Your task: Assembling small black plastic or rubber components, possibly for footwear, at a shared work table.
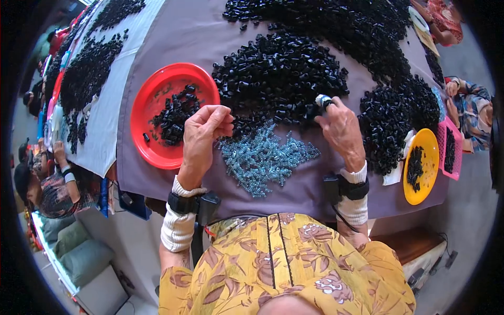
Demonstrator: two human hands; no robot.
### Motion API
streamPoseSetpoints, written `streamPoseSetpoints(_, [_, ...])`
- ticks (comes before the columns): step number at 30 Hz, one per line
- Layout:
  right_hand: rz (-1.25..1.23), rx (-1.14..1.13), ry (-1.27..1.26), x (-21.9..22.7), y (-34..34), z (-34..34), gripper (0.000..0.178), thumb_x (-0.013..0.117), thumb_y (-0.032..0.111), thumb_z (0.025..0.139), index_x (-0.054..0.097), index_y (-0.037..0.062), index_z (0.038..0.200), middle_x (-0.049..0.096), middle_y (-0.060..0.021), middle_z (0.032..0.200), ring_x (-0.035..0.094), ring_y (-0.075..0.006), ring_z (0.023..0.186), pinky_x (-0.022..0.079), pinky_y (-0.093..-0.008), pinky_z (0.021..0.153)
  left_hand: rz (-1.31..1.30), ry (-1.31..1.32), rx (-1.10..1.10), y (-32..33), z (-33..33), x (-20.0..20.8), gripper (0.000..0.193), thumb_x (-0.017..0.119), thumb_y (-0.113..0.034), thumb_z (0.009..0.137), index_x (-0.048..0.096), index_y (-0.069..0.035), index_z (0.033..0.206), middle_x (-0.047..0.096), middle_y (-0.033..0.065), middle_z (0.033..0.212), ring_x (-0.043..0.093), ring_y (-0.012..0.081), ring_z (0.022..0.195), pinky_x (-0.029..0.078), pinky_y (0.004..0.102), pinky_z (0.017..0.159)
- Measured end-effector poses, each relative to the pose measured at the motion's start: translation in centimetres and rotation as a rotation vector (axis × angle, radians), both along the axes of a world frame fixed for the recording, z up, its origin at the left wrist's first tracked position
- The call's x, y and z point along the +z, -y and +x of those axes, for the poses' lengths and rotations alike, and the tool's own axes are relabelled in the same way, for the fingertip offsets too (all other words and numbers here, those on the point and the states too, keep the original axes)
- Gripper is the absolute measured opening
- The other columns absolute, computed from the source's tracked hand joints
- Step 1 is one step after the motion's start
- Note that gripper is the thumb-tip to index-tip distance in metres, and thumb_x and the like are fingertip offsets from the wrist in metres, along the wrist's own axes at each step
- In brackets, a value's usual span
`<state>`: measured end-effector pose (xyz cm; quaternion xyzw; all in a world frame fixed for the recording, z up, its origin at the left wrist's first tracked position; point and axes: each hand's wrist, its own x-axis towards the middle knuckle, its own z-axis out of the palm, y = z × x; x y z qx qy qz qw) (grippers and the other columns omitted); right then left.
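Red plate (157, 100), black caps (278, 73), pale-blue springs (262, 157), grey cloth (189, 31).

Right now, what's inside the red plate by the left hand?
The red plate holds a loose heap of small black tube pieces, with bare red around them. Whatever lies beneath the heap is covered. The left hand overlaps the plate's right rim.

A grey-clothed table (173, 31) bears black tube heaps (278, 73), blue springs (262, 157) (small pile), 1 red plate (144, 105).

bare grey cloth (173, 29) lies open at 11 o'clock and along the near edge at 6, while black tube heaps (283, 73) block 12 to 3, the red plate (152, 100) blocks 9, and pale blue springs (260, 155) crowd the centre.
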<state>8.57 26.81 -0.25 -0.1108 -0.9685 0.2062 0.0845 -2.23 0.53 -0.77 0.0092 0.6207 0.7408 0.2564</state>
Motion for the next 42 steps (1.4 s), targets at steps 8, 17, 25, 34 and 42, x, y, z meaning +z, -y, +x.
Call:
streamPoseSetpoints(8, [0.109, 0.288, -0.082, -1.5, 3.4, -2.2, 0.011, 0.064, 0.011, 0.074, 0.060, 0.0022, 0.068, 0.058, -0.0108, 0.072, 0.062, -0.0270, 0.064, 0.048, -0.0380, 0.054, 0.015, 0.006, 0.021, -0.1, -0.4, 0.2, 0.018, 0.057, -0.018, 0.091, 0.063, -0.002, 0.098, 0.064, 0.0046, 0.084, 0.061, 0.0103, 0.070, 0.052, 0.0237, 0.064])
streamPoseSetpoints(17, [0.131, 0.252, 0.039, -2.3, 3.8, -2.3, 0.017, 0.068, 0.015, 0.071, 0.059, 0.0009, 0.070, 0.061, -0.0136, 0.071, 0.062, -0.0304, 0.065, 0.049, -0.0387, 0.058, -0.021, -0.011, -0.085, -1.8, 0.4, 0.2, 0.019, 0.059, -0.019, 0.090, 0.063, -0.002, 0.098, 0.064, 0.0046, 0.082, 0.061, 0.0102, 0.068, 0.052, 0.0239, 0.064])
streamPoseSetpoints(25, [-0.447, 0.254, -0.109, -0.1, 3.4, -2.1, 0.016, 0.067, 0.012, 0.073, 0.059, -0.0008, 0.080, 0.060, -0.0161, 0.070, 0.060, -0.0317, 0.063, 0.047, -0.0361, 0.055, -0.002, 0.003, -0.236, -4.2, 2.1, -0.1, 0.023, 0.059, -0.022, 0.090, 0.060, -0.002, 0.103, 0.064, 0.0042, 0.085, 0.061, 0.0096, 0.074, 0.051, 0.0231, 0.068])
streamPoseSetpoints(34, [-0.629, 0.389, -0.055, 3.3, 4.6, -4.4, 0.016, 0.066, 0.008, 0.072, 0.058, -0.0021, 0.082, 0.058, -0.0163, 0.069, 0.060, -0.0324, 0.061, 0.047, -0.0365, 0.054, 0.098, 0.040, -0.187, -3.8, 1.3, 0.2, 0.023, 0.056, -0.019, 0.092, 0.059, -0.001, 0.105, 0.065, 0.0079, 0.088, 0.063, 0.0130, 0.077, 0.053, 0.0266, 0.070])
streamPoseSetpoints(42, [-0.092, 0.297, -0.075, -1.2, 3.1, -2.8, 0.019, 0.065, 0.013, 0.075, 0.057, -0.0008, 0.065, 0.057, -0.0137, 0.067, 0.060, -0.0312, 0.062, 0.047, -0.0388, 0.054, 0.078, 0.128, -0.093, -1.9, 0.8, -0.8, 0.023, 0.055, -0.019, 0.092, 0.058, -0.001, 0.107, 0.065, 0.0092, 0.089, 0.063, 0.0146, 0.075, 0.053, 0.0285, 0.070])
